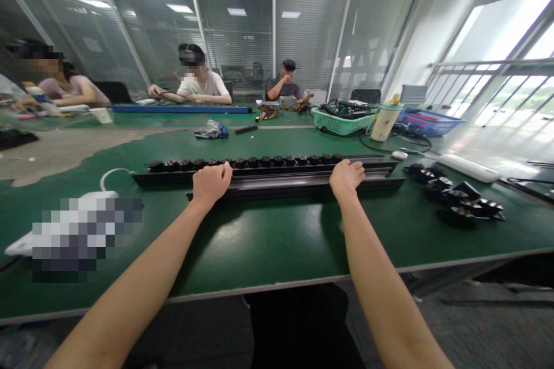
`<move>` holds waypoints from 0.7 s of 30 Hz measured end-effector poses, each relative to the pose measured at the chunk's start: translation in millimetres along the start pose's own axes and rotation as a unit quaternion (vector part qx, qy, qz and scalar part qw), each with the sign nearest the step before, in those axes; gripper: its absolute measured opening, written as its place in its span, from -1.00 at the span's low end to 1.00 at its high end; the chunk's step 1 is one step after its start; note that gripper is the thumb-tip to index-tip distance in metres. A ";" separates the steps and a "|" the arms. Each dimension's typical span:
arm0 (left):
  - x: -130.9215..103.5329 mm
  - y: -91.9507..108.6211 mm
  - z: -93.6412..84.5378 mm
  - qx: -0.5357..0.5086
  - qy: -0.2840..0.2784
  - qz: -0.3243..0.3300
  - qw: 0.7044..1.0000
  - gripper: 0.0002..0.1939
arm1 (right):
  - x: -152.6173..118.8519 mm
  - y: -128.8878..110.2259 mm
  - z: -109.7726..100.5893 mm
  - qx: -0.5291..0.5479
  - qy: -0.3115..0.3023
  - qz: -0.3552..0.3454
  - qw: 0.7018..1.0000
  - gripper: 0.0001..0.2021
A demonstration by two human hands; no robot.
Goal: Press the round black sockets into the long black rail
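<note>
A long black channel-shaped strip (277,184) lies across the green table in front of me, its inner face shiny. My left hand (212,185) is closed over its left part, thumb up, the fingertips hidden behind the edge. Toward the other end, my right hand (347,177) curls its fingers over the same strip. Just behind it runs a second long black rail (147,179) carrying a row of small round black pieces (253,162) with metallic tops. A white cable leads from this rail's left end.
Loose black pieces with shiny faces (461,196) are piled on the right. A white object, partly pixelated, (101,202) lies left. Farther back are a green basket (346,122), a cream cup (386,121), a blue basket (441,122), a crumpled cloth (212,130) and several people seated.
</note>
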State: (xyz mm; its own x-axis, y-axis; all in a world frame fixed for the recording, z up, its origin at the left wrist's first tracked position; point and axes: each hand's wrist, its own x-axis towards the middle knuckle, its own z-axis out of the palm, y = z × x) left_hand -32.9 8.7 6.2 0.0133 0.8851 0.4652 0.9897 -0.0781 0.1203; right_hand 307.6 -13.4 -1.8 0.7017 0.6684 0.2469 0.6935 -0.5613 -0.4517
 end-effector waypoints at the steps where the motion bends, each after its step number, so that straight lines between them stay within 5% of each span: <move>1: 0.0 0.1 -0.2 0.001 0.000 0.001 1.000 -0.27 | 1.2 -0.3 0.4 -0.009 -0.004 -0.008 1.000 -0.53; 11: 0.9 -3.5 2.6 0.012 -0.006 0.008 1.000 -0.23 | 29.9 29.0 2.7 -0.121 -0.097 -0.114 0.981 -0.54; 21: -0.5 -2.5 2.0 0.020 -0.006 0.008 1.000 -0.24 | 48.0 58.5 -0.8 -0.146 -0.120 -0.285 0.940 -0.63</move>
State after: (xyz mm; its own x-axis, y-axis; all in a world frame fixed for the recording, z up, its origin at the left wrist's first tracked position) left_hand -35.1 9.4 3.9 0.0298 0.8897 0.4556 0.9942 -0.0736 0.0787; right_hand 382.0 -14.5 -15.6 0.1699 0.9722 0.1614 0.9854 -0.1652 -0.0420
